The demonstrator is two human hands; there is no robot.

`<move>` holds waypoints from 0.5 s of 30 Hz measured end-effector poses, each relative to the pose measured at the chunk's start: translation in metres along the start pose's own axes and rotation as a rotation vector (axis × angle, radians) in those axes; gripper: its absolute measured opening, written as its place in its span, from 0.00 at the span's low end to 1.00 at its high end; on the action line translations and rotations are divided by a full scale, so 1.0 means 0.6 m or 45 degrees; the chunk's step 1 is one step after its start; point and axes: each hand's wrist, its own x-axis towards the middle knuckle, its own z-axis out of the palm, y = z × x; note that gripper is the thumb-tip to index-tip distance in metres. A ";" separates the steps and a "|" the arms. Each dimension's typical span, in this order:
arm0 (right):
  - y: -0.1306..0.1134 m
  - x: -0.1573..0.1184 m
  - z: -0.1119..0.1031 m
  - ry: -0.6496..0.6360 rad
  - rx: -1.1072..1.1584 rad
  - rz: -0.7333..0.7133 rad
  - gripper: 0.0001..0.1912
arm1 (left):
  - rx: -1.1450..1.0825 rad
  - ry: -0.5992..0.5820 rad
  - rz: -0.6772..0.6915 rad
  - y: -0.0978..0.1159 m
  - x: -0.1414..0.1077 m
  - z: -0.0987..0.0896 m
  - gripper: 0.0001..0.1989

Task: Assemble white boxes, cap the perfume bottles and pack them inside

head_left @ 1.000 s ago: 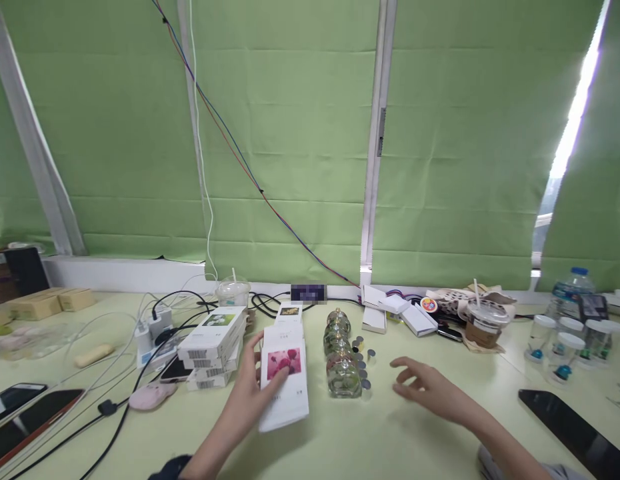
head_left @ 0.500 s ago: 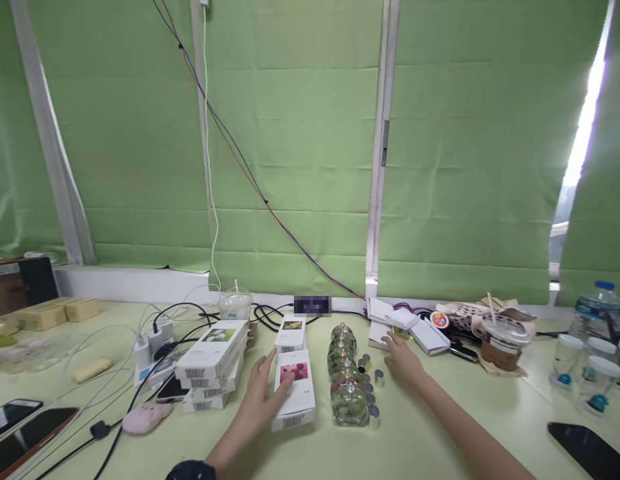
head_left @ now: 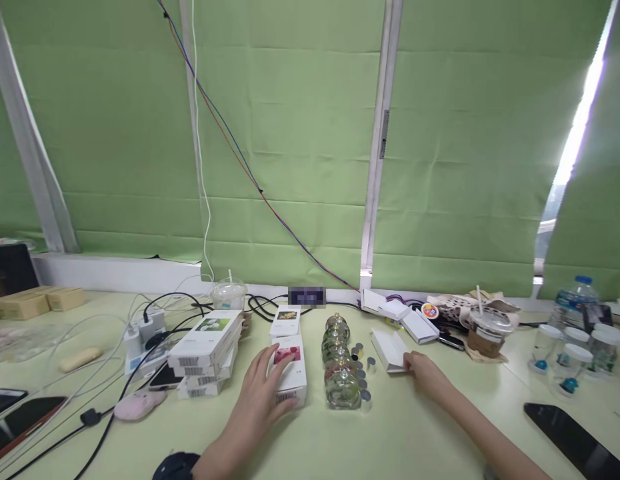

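My left hand lies over the near end of a white box with a pink picture, fingers spread along its left side and top. My right hand pinches the near right edge of a white open box. Between the hands stands a row of clear glass jars with ornate lids. Small silvery caps lie along the row's right side. Another white box with a yellow picture lies behind the pink one.
Stacked white boxes, a pink mouse and cables are at left. White box pieces, an iced drink, lidded jars and a black phone are at right. Green blinds hang behind.
My right hand has drawn a white box piece out of the pile, nearer to me. My left hand has slid toward the near end of the pink-picture box. The view has shifted slightly.
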 end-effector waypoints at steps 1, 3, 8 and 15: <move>0.006 -0.013 -0.006 -0.005 -0.003 0.007 0.19 | -0.001 0.006 0.031 0.003 0.001 -0.005 0.33; 0.011 -0.037 -0.017 0.011 -0.007 0.027 0.21 | 0.008 0.057 0.092 0.014 0.005 -0.022 0.29; -0.024 -0.059 -0.026 0.158 0.055 0.199 0.17 | 0.219 0.557 0.016 0.037 0.026 -0.080 0.14; -0.090 -0.023 -0.002 -0.006 -0.039 0.548 0.32 | 0.593 0.555 -0.778 -0.022 0.038 -0.116 0.29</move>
